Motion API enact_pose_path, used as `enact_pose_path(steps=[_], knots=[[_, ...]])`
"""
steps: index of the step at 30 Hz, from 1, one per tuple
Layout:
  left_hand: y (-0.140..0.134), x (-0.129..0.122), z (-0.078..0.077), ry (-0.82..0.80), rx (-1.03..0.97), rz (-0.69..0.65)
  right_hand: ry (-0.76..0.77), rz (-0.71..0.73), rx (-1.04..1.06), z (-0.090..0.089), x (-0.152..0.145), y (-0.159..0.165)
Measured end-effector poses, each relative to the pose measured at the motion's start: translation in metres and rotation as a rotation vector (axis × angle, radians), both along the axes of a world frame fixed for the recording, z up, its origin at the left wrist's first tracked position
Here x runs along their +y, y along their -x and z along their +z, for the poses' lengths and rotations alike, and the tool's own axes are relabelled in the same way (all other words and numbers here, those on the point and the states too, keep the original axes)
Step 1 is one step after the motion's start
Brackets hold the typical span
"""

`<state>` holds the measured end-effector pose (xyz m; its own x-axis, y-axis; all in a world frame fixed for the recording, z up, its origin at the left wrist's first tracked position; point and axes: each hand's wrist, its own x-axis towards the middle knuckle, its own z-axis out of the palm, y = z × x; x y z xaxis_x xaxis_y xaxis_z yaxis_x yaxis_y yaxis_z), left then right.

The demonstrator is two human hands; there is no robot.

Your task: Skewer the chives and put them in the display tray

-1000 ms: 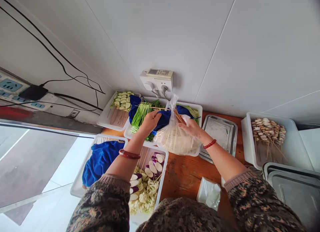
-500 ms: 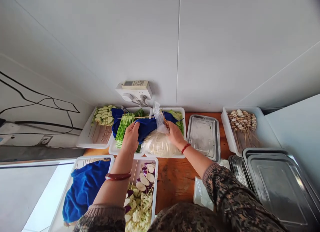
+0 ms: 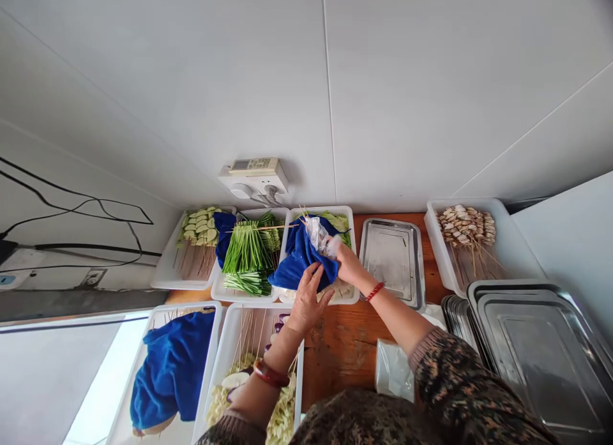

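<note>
A blue cloth (image 3: 299, 260) covers much of the white tub (image 3: 355, 253) in front of me, over pale food that shows only along its lower edge. My right hand (image 3: 348, 264) is closed on a crumpled clear plastic bag (image 3: 317, 233) above the cloth. Thin skewer tips poke up just behind the bag. My left hand (image 3: 308, 301) has its fingers spread at the near edge of the cloth, seemingly touching it. Left of that, skewered green stalks (image 3: 246, 250) lie uncovered in a second tub, with one skewer across them.
Farther left is a tub of skewered green slices (image 3: 201, 226). Nearer stand a tub under another blue cloth (image 3: 175, 362) and one with eggplant and cauliflower (image 3: 230, 394). To the right are a metal tray (image 3: 390, 260), skewered mushrooms (image 3: 467, 225) and stacked trays (image 3: 536, 362).
The blue cloth has shifted right, off the green stalks and over the pale food. My left hand has let go of it and moved right and nearer, fingers spreading.
</note>
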<state>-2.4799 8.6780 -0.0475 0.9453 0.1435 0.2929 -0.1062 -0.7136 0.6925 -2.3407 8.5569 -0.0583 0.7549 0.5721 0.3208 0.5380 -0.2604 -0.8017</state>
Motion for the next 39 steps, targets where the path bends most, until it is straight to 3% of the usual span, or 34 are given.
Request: enact_pose_path(steps=[7,12,14,18,20,25,31,35,39], knots=[[0.001,0.014,0.007,0.050,0.009,0.059,0.056,-0.004,-0.037,-0.020,-0.038,0.038],[-0.012,0.052,0.033,0.131,-0.009,0.233,0.106,0.035,-0.078,-0.016,-0.044,0.038],[-0.016,0.060,0.044,0.107,-0.024,0.244,0.099,0.027,-0.081,-0.011,-0.045,0.035],[-0.023,0.042,0.049,-0.150,0.063,0.250,0.063,-0.006,-0.029,-0.005,-0.032,0.032],[-0.029,0.028,0.046,-0.192,0.140,0.300,0.041,-0.034,0.000,-0.004,-0.020,0.028],[-0.046,0.029,0.042,0.409,0.136,0.342,0.015,-0.068,0.028,0.004,0.014,0.007],[-0.055,0.067,0.046,0.808,0.070,0.400,0.004,-0.108,0.046,0.009,0.035,-0.001],[-0.061,0.094,0.062,1.059,-0.023,0.477,0.025,-0.141,-0.007,0.006,0.033,0.011],[-0.070,0.114,0.091,1.434,-0.117,0.454,0.088,-0.096,-0.102,0.013,0.027,0.026]])
